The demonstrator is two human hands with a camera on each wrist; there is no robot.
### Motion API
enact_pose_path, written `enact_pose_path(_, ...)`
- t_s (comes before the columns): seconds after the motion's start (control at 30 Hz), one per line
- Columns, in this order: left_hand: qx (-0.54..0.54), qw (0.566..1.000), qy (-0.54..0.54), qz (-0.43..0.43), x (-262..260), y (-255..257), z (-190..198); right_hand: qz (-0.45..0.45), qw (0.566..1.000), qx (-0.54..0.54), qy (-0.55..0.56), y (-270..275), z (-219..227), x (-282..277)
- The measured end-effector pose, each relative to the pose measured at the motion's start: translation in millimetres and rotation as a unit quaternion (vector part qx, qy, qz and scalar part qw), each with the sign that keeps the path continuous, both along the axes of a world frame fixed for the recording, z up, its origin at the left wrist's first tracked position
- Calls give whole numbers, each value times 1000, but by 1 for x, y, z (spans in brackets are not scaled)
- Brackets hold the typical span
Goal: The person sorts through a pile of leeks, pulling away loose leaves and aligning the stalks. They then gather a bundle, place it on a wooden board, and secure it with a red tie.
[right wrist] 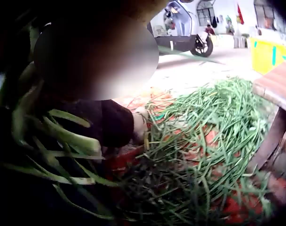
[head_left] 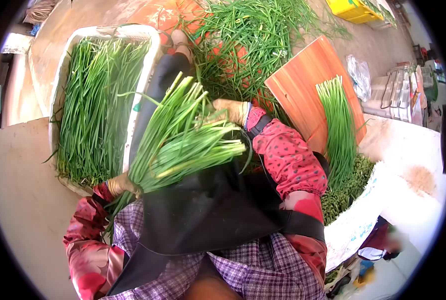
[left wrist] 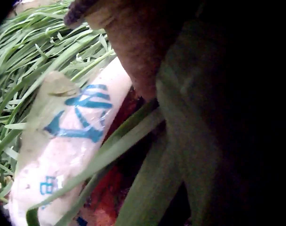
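A loose bundle of long green stalks [head_left: 183,150] lies across the lap over a black apron, pale cut ends to the upper right. The gloved left hand [head_left: 123,185] grips its leafy end at the lower left. At the pale ends is the gloved right hand [head_left: 230,111], its fingers among the stalks and partly hidden. In the left wrist view, the glove [left wrist: 133,42] is dark above broad leaves [left wrist: 152,188]. Stalk ends [right wrist: 72,136] show at the left of the right wrist view, where the right hand is too dark and blurred to read.
At left stands a white basket [head_left: 56,100] packed with stalks. Loose stalks [head_left: 248,45] are heaped on the floor ahead. A wooden board [head_left: 303,75] at right bears a neat bundle [head_left: 337,125]. Beyond are a yellow crate [head_left: 347,10] and, in the right wrist view, a scooter [right wrist: 178,42].
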State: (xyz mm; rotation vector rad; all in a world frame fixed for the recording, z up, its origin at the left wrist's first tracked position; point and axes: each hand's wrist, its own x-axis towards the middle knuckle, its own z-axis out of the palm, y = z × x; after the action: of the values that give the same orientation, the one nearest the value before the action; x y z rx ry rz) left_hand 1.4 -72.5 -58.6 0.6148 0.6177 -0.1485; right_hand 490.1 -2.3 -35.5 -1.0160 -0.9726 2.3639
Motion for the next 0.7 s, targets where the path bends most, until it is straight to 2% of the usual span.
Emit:
enact_pose_path(0.07, -7, 1000, 27, 12, -8, -3, -8, -21, 986, 130, -99, 1, 7, 8)
enact_pose_path(0.1, -14, 999, 41, 19, -12, -11, -12, -127, 963, 209, -109, 0, -2, 27)
enact_pose_path(0.13, -17, 998, 54, 28, -16, -16, -15, -257, 963, -10, 83, 1, -26, 62)
enact_pose_path(0.17, -12, 997, 72, 30, -22, -16, -17, -373, 923, 29, 93, -7, -4, 77)
enact_pose_path(0.2, -6, 995, 90, 31, -29, -17, -18, -409, 911, 46, 32, -16, -15, 99)
enact_pose_path(0.23, 2, 993, 113, 25, -39, -18, -17, -383, 915, 35, -121, -32, -23, 116)
enact_pose_path(0.3, 24, 988, 152, 9, -47, -14, -21, -293, 943, -58, -143, -63, -38, 93)
enact_pose_path(0.37, -127, 977, 104, 138, -43, -15, -44, -260, 950, -165, -48, -86, 0, 35)
enact_pose_path(0.4, -201, 954, 81, 206, -42, -18, -52, -244, 956, -156, 58, -88, -29, 30)
enact_pose_path(0.43, -117, 974, 89, 170, -28, -8, -23, -221, 949, -147, 168, -90, -57, 22)
enact_pose_path(0.47, -33, 986, 98, 129, 2, 18, 34, -237, 952, -48, 188, -70, 9, 2)
enact_pose_path(0.5, 26, 991, 97, 92, -17, 25, 11, -214, 963, 0, 166, -68, 9, 6)
enact_pose_path(0.53, 86, 990, 97, 55, -35, 32, -11, -215, 971, 74, 70, -72, -4, 9)
enact_pose_path(0.57, 174, 973, 69, 138, 23, 37, 60, -236, 971, 20, 33, -75, -28, 21)
enact_pose_path(0.6, 174, 967, 111, 152, 39, 36, 74, -260, 965, -36, -1, -79, -52, 32)
enact_pose_path(0.63, 171, 958, 155, 169, 44, 34, 79, -327, 930, -79, 146, -86, -46, 56)
enact_pose_path(0.67, 154, 966, 181, 103, 40, 37, 76, -385, 916, -46, 102, -88, -23, 74)
enact_pose_path(0.7, 143, 965, 188, 116, 45, 34, 76, -467, 882, -65, 17, -92, -18, 85)
